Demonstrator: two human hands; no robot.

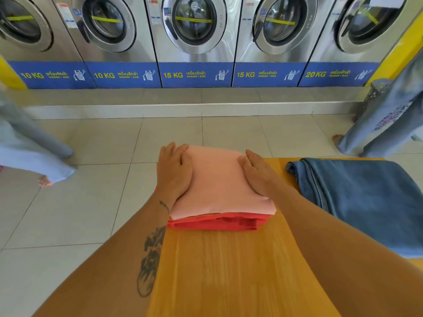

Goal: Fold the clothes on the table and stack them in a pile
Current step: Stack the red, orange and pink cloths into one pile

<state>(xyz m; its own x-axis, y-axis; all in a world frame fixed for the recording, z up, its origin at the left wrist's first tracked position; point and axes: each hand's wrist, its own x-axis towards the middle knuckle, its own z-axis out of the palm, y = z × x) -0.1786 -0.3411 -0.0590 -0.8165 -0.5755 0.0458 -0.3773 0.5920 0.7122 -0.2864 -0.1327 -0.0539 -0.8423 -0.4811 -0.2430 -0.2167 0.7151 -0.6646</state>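
A folded pale pink garment (219, 184) lies on top of a folded red garment (215, 223), making a small pile at the far left corner of the wooden table (229, 271). My left hand (175, 172) lies flat on the pink garment's left side, fingers together and pointing away. On its right side my right hand (257, 172) presses down flat in the same way. Neither hand grips the cloth. To the right of the pile lies a blue denim garment (366, 202), loosely folded.
A row of steel front-loading washers (194, 30) stands behind a tiled floor (68, 213). One person's legs in pale blue trousers (29, 152) are at the left, another's in light jeans (384, 124) at the right. The table's left edge runs beside my left forearm.
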